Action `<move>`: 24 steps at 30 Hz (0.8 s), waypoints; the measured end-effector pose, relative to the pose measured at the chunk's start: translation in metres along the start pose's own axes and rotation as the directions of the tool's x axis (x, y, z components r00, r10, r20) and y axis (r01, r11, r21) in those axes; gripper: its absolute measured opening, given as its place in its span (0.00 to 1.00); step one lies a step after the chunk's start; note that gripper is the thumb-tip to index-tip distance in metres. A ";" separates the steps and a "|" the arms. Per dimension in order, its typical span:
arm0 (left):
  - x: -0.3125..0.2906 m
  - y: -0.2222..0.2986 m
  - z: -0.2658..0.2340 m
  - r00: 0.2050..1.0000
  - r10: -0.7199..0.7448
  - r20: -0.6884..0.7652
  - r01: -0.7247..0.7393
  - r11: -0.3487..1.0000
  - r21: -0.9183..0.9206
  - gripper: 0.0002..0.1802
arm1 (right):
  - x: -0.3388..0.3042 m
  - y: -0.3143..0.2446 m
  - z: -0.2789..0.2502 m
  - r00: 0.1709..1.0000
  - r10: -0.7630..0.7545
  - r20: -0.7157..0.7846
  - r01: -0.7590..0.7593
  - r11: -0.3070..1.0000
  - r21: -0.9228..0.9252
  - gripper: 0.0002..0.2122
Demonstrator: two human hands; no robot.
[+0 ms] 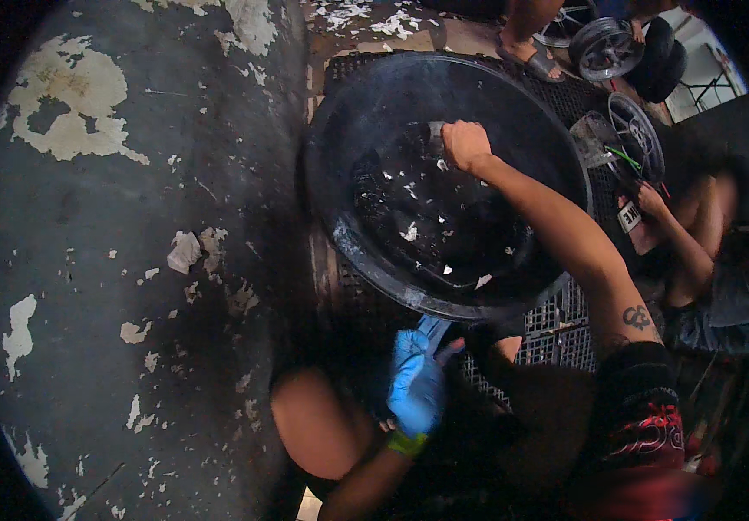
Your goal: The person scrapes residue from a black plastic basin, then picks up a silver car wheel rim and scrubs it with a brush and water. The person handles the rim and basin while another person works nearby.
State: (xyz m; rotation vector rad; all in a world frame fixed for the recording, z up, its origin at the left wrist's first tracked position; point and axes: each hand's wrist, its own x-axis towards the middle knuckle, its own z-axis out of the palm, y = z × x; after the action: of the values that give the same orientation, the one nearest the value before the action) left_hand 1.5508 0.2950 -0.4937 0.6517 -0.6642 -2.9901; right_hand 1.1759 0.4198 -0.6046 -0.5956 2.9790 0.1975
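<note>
A large black basin (366, 260) stands in front of me, its dark inside dotted with white flakes (409, 232). Over its far part my bare right hand (466, 146) is closed in a fist. A small grey, flat-looking piece (436, 130) juts from its left side; its kind is unclear. My left hand (416, 382), in a blue glove, is just below the basin's near rim with its fingers curled. A pale blue strip (431, 330) stretches between it and the rim, and what the fingers close on is hidden.
A dark wall (174, 330) with peeling paint runs along the left. Black grid matting (557, 334) lies under the basin. At right, another person's hand (652, 201) is near a wheel rim (637, 135) and a grey container (593, 137). More wheels (606, 49) stand behind, by a sandalled foot (541, 61).
</note>
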 end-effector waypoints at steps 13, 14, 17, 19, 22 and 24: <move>0.005 -0.010 -0.007 0.975 -0.033 -0.221 0.018 0.997 -0.070 0.12 | -0.071 0.044 -0.041 0.882 -0.470 -0.048 0.472 0.875 0.105 0.09; 0.005 -0.011 -0.006 0.975 -0.043 -0.219 0.023 0.996 -0.089 0.12 | -0.076 0.043 -0.047 0.846 -0.532 -0.035 0.533 0.846 0.031 0.09; 0.005 -0.012 -0.007 0.964 -0.052 -0.261 0.032 0.996 -0.081 0.11 | -0.091 0.029 -0.057 0.726 -0.687 -0.034 0.672 0.719 -0.178 0.09; 0.007 -0.015 -0.011 0.963 -0.056 -0.265 0.034 0.995 -0.089 0.11 | -0.103 0.026 -0.065 0.659 -0.752 -0.022 0.714 0.634 -0.296 0.09; 0.007 -0.011 -0.008 0.964 -0.061 -0.259 0.040 0.995 -0.086 0.11 | -0.120 0.026 -0.074 0.576 -0.817 -0.006 0.748 0.530 -0.400 0.08; 0.008 -0.009 -0.009 0.962 -0.068 -0.266 0.044 0.995 -0.093 0.11 | -0.134 0.024 -0.080 0.576 -0.817 0.033 0.757 0.518 -0.398 0.08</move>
State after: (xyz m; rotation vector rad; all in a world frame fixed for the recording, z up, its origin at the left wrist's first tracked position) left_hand 1.5477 0.2989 -0.5083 1.0610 -0.5035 -2.8802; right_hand 1.2839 0.4808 -0.5068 -2.0248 2.4258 0.6535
